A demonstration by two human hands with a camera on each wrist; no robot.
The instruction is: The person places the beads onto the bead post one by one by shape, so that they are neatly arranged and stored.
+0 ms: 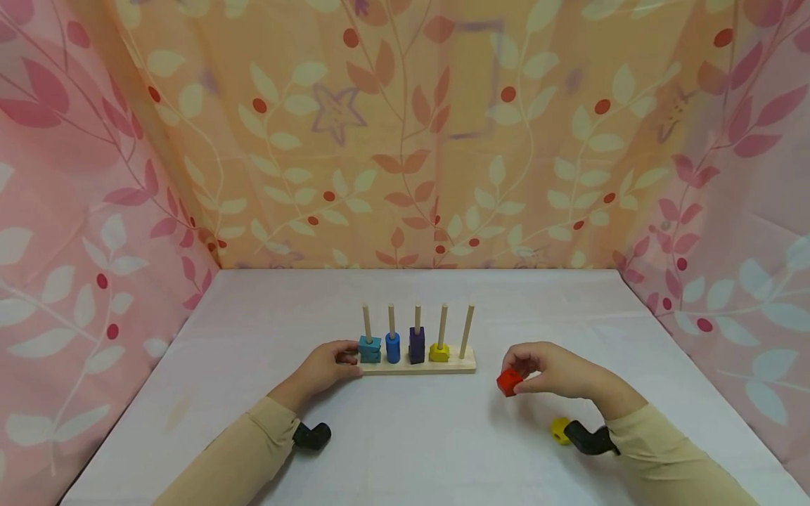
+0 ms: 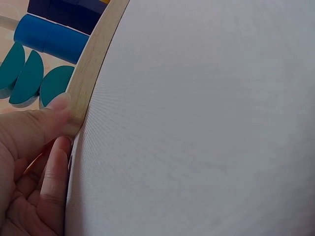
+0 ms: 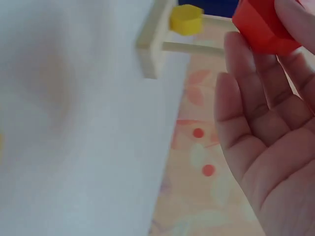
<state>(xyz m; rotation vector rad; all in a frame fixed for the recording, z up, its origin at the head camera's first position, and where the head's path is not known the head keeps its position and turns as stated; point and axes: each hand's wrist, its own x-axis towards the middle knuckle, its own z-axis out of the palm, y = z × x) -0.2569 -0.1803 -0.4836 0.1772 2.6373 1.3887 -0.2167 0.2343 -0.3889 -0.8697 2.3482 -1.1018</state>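
Note:
A wooden peg stacker [image 1: 411,368] with several upright pegs stands on the table. From left to right its pegs carry teal blocks [image 1: 370,349], blue cylinders [image 1: 392,348], dark purple blocks [image 1: 416,345] and a yellow block [image 1: 439,353]; the rightmost peg [image 1: 467,332] is bare. My left hand [image 1: 330,365] grips the stacker's left end, its thumb on the wooden base [image 2: 84,88] in the left wrist view. To the right of the stacker, my right hand [image 1: 549,369] pinches a red faceted block [image 1: 508,383] between thumb and fingers, above the tabletop.
Another yellow block [image 1: 560,431] lies on the white-covered table [image 1: 405,450], partly hidden by the black wrist camera [image 1: 591,438] on the right arm. Patterned curtains [image 1: 405,140] close off the back and both sides.

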